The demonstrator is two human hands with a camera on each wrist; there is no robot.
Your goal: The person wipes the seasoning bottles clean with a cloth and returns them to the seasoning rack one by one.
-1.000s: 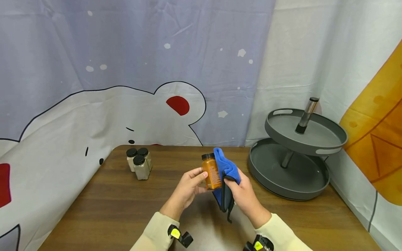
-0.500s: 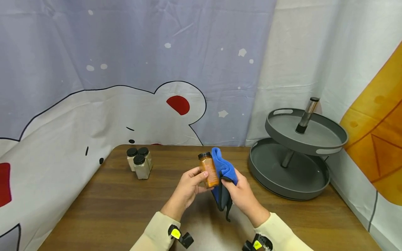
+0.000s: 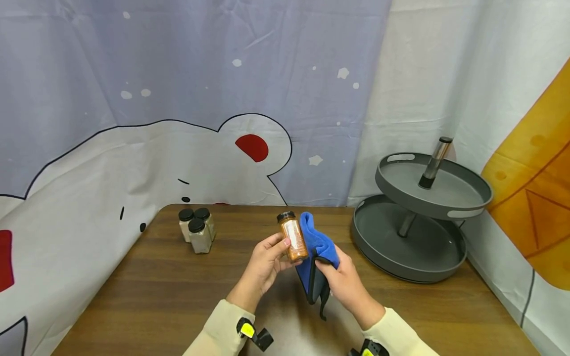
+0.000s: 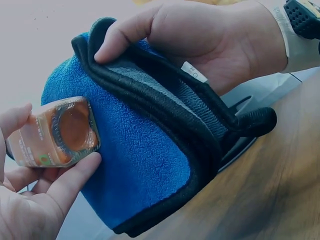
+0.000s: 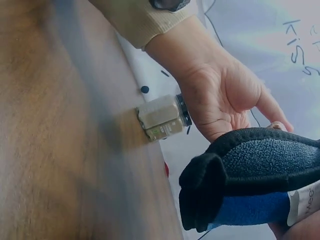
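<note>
Between the thumb and fingers of my left hand [image 3: 266, 259] is a spice jar [image 3: 294, 240] of orange powder with a black lid, tilted to the left. In the left wrist view the jar's square base [image 4: 75, 129] faces the camera, close against the cloth. My right hand [image 3: 349, 282] grips a folded blue cloth [image 3: 317, 242] with black edging and a hanging loop, just right of the jar. The right thumb [image 4: 120, 40] presses on the cloth's edge in the left wrist view; the fingers behind it are hidden.
Several jars with black lids [image 3: 200, 237], filled with pale contents, stand grouped at the table's back left. A grey two-tier round tray [image 3: 409, 269] stands at the right. The wooden table [image 3: 169, 296] ends at a printed curtain [image 3: 178, 158] behind.
The jar has moved slightly left and tilted further, its lid leaning left, and its printed side has turned. The cloth has shifted a little left, then stayed near the jar.
</note>
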